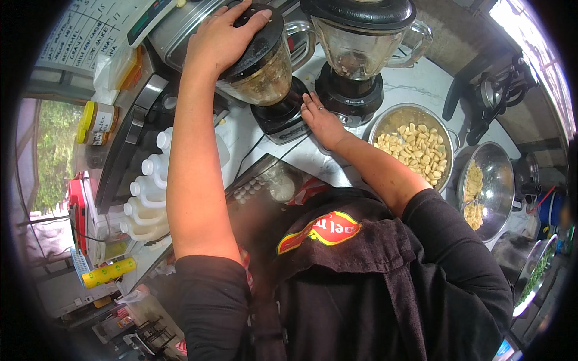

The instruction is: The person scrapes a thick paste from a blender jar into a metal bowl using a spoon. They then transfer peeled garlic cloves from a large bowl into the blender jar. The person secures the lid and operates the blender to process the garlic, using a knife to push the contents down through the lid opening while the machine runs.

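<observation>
My left hand (226,38) lies spread on the black lid (259,43) of a blender, pressing flat on it. The clear jar (266,81) below has a brownish, smeared mixture inside and sits on a black base (282,122). With fingers extended, my right hand (323,122) touches the right side of that base. A second blender (356,49) with a black lid stands just to the right; bits of food lie low in its jar. Near my right forearm is a steel colander (413,108) holding many peeled garlic cloves (422,149).
A steel bowl (501,180) with a pale minced mass is at the right, beyond it a pot (512,252). Several plastic jugs (151,189) line the left side. Dark utensils (492,99) lie at the upper right; a digital scale (146,22) is at the upper left.
</observation>
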{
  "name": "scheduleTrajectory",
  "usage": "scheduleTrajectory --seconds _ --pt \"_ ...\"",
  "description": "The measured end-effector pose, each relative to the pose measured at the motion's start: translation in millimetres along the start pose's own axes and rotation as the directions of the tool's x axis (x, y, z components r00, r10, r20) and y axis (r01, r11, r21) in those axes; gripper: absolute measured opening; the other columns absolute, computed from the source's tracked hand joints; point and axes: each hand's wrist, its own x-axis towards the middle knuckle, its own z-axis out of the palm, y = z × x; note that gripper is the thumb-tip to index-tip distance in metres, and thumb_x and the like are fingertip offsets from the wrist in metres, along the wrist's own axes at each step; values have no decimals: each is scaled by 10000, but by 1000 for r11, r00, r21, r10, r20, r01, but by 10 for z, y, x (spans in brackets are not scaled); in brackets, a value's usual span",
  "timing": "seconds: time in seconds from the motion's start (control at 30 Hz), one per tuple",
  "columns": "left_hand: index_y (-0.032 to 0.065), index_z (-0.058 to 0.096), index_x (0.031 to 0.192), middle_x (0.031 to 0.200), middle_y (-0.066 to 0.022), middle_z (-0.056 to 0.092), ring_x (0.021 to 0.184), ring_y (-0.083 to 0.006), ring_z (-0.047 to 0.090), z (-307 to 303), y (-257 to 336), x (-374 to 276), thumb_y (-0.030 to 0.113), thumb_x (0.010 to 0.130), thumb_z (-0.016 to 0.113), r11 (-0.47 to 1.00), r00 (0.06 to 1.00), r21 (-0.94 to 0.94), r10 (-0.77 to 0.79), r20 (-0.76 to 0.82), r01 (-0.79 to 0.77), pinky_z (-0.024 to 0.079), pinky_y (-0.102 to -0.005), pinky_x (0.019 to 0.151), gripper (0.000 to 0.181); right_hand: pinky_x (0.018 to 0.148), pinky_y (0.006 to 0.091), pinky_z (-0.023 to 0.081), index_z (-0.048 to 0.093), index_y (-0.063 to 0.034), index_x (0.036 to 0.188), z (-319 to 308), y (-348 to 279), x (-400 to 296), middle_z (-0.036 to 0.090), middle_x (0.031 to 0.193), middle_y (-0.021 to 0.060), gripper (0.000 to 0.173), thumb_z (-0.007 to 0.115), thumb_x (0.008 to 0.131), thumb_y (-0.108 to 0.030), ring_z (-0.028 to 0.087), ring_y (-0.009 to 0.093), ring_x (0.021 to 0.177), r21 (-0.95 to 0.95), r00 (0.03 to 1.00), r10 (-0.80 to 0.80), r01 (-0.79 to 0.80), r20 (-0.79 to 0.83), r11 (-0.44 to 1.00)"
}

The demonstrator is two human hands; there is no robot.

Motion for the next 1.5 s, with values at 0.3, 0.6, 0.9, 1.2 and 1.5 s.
scheduleTrajectory --seconds 0.3,0.6,0.9,1.2,1.5 --pt "193 564 1353 1336 -180 564 1235 -307 543 221 -363 171 631 828 579 979 990 -149 137 -38 -141 388 -371 1033 684 919 385 540 446 23 1225 -23 -13 7 358 1457 253 367 481 865 -42 383 402 1350 16 1000 1 -1 13 1000" --pt "191 566 1350 1333 -184 565 1238 -310 540 210 -353 167 625 832 579 980 989 -135 144 -40 -148 385 -372 1036 676 931 399 537 446 18 1217 4 -3 10 362 1454 251 345 472 880 -54 375 409 1353 16 1000 -2 2 7 1000" --pt "193 565 1351 1338 -183 562 1244 -313 535 212 -344 157 626 828 579 976 988 -155 144 -50 -151 383 -373 1040 679 914 382 542 446 32 1222 6 6 2 365 1450 255 367 487 867 -52 389 403 1345 5 1000 -20 20 -10 1000" --pt "186 566 1350 1335 -182 564 1245 -311 533 203 -348 164 618 832 580 976 987 -152 152 -46 -158 379 -373 1042 675 908 382 544 449 28 1222 20 8 0 369 1447 253 368 489 867 -58 389 402 1346 9 999 -23 23 -31 1000" --pt "132 555 1344 1406 -207 483 1317 -356 442 -7 13 -7 587 858 549 1000 1000 3 -29 2 29 337 -386 1094 666 904 377 546 456 30 1212 9 4 -3 388 1435 254 353 488 874 -68 411 400 1332 -10 1000 -10 10 -23 1000"
